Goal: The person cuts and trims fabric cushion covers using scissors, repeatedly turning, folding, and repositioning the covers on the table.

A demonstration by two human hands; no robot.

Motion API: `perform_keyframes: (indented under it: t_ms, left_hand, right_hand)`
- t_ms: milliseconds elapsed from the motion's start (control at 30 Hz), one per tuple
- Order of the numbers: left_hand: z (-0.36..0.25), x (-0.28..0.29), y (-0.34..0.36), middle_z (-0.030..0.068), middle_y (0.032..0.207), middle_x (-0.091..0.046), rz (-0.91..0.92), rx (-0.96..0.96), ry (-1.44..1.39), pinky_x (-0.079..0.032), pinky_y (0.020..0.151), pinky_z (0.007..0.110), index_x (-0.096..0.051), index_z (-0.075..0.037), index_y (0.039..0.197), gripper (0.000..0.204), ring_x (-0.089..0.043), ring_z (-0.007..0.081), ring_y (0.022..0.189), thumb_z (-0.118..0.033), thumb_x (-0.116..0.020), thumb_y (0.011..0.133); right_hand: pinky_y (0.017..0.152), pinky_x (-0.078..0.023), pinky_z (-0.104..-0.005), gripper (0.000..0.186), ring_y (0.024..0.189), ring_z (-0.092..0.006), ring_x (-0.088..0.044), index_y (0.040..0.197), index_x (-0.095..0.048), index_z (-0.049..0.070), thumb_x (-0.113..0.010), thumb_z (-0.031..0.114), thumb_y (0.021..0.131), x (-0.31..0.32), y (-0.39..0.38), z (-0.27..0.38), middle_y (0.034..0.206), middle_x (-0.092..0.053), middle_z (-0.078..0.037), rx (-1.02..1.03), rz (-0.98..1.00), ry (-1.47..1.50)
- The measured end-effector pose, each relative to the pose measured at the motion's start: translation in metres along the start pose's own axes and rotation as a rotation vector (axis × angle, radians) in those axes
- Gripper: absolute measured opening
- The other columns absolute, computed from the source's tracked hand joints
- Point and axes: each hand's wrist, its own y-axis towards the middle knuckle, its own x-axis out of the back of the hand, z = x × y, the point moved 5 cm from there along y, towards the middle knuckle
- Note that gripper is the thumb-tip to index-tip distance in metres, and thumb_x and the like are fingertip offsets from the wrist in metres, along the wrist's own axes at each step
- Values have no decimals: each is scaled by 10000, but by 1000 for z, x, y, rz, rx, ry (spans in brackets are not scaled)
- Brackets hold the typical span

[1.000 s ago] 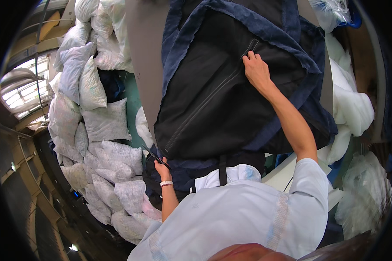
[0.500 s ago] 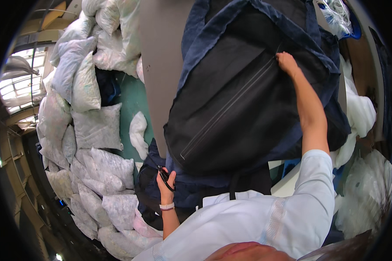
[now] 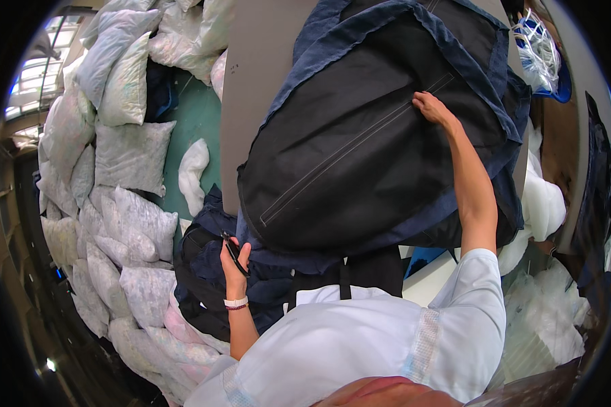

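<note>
A large black fabric piece (image 3: pixel 346 190) with dark blue edging (image 3: pixel 271 112) lies on the grey table (image 3: pixel 248 54), crossed diagonally by a long stitched double line (image 3: pixel 326 167). My right hand (image 3: pixel 433 108), fingers curled together, pinches the black fabric beside the upper part of that line. Low on the left, at the fabric's near edge, my left hand (image 3: pixel 234 275) is closed around black scissors (image 3: pixel 231 248), their tips pointing up. More crumpled navy cloth (image 3: pixel 204 237) hangs below and beside that hand.
Stuffed pillows (image 3: pixel 129 156) are piled along the left on a green floor (image 3: pixel 191 108), with a small white bundle (image 3: pixel 193 176). At right are white wadding (image 3: pixel 544 200), a blue tub (image 3: pixel 560 88) holding clear plastic, and clear plastic bags (image 3: pixel 536 319). A black strap (image 3: pixel 344 281) lies near my body.
My right hand moved out right, then back down-left along the stitched line. My left hand, still on the scissors, has shifted leftward in view, and more navy cloth shows beside it.
</note>
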Motion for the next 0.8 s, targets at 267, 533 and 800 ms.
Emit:
perform_keyframes:
  t_ms: [267,533,800]
  left_hand:
    - [-2,-6,-13,-66,690,-404,-95,78,-32,-294,488,174,-470,-95,893,225,-374,24,560,-117,-680,813]
    - [15,-25,5,-17,722,-431,47,-207,28,-358,589,211,-462,-12,887,239,-406,60,645,-75,-679,809]
    - [50,-21,31,-16,675,-504,324,-92,-6,-386,554,202,-496,-22,854,215,-481,50,610,-110,-685,804]
  right_hand:
    - [615,-496,-486,198,726,-394,-606,834,-564,29,-445,186,856,-65,-62,108,818,-588,-206,119,-507,-508]
    - [557,-478,-478,173,636,-401,-596,787,-506,4,-479,150,874,-154,-140,293,718,-604,-185,346,-294,-247]
    - [523,-473,-471,171,586,-387,-592,773,-502,8,-513,154,862,-273,-146,343,657,-598,-191,197,-299,-310]
